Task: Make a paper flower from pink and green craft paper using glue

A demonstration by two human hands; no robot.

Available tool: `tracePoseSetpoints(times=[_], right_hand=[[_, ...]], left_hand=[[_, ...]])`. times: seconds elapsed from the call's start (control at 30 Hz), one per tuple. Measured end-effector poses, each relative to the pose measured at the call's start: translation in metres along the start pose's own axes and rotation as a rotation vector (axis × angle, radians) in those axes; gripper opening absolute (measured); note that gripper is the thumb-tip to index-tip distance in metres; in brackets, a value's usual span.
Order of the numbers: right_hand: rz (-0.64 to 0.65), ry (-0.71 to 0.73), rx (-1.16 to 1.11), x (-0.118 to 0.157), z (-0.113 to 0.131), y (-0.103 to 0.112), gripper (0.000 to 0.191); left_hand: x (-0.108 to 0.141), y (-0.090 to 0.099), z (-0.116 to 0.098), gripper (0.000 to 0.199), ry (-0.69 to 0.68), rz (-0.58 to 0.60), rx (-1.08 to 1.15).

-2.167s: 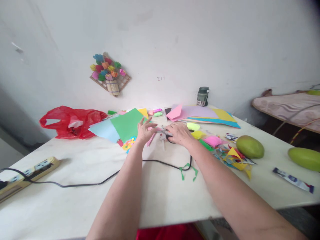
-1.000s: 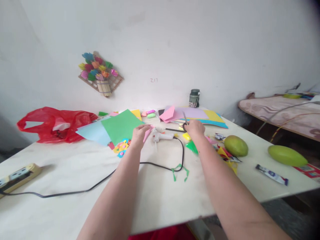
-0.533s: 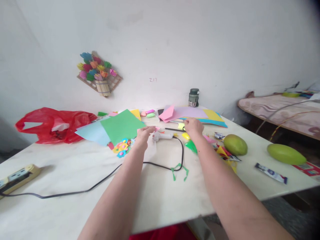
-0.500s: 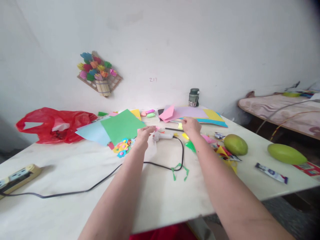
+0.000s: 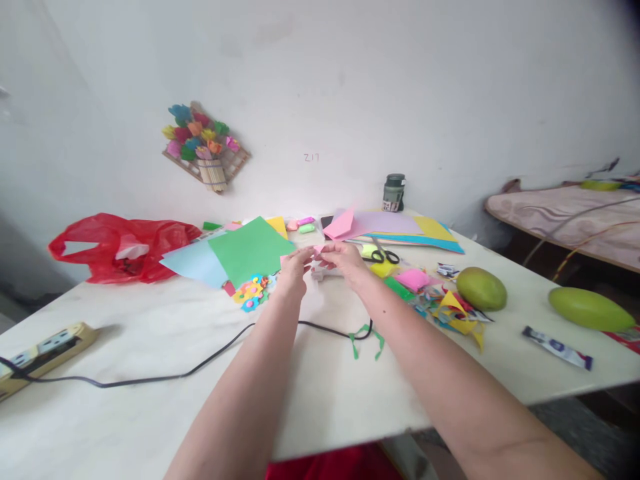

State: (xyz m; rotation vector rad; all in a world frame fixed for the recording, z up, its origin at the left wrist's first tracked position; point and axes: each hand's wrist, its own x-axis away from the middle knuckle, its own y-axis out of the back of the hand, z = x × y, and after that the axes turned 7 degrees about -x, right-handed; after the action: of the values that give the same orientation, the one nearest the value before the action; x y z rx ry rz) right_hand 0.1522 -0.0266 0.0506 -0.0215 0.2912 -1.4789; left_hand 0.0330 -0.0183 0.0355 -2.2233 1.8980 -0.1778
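My left hand (image 5: 294,272) and my right hand (image 5: 346,261) meet over the middle of the table, fingers closed on a small pink paper piece (image 5: 319,249). The fingers hide most of its shape. Below them sits a white glue gun (image 5: 318,274), largely covered by my hands, with a black cord (image 5: 200,365) trailing left. Just right of my right hand lie black-handled scissors (image 5: 386,257). Colourful foam flowers (image 5: 251,291) are left of my left hand, near a green paper sheet (image 5: 253,252).
A red plastic bag (image 5: 160,240) and a power strip (image 5: 50,350) are at left. Paper scraps (image 5: 453,310), two green mangoes (image 5: 481,289) and a tube (image 5: 557,348) are at right. Stacked coloured sheets (image 5: 440,230) and a bottle (image 5: 394,193) stand near the wall.
My right hand has moved left from beside the scissors to the pink paper piece, uncovering the scissors' handles. Both hands are now close together. The view has shifted slightly.
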Motion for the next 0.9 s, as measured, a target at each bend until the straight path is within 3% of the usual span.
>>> tracePoseSetpoints(times=[0.13, 0.33, 0.5, 0.73, 0.9], right_hand=[[-0.048, 0.017, -0.014, -0.0037, -0.0029, -0.0001, 0.006], [0.022, -0.010, -0.079, -0.0010, -0.0006, 0.0013, 0.006], [-0.052, 0.013, -0.044, -0.0016, -0.0013, 0.0005, 0.004], [-0.013, 0.015, -0.037, -0.0010, -0.0018, 0.0001, 0.004], [-0.074, 0.030, -0.029, -0.0036, -0.0040, -0.0013, 0.003]], left_hand=[[0.0014, -0.0018, 0.0005, 0.017, 0.003, 0.031, 0.040], [0.0000, -0.0008, 0.0020, 0.018, 0.003, 0.010, 0.058], [-0.0009, -0.0021, 0.0036, 0.020, 0.003, 0.033, 0.091], [-0.0012, -0.0030, 0.0053, 0.019, 0.001, 0.044, 0.134], [-0.0015, -0.0039, 0.0067, 0.018, -0.006, 0.050, 0.126]])
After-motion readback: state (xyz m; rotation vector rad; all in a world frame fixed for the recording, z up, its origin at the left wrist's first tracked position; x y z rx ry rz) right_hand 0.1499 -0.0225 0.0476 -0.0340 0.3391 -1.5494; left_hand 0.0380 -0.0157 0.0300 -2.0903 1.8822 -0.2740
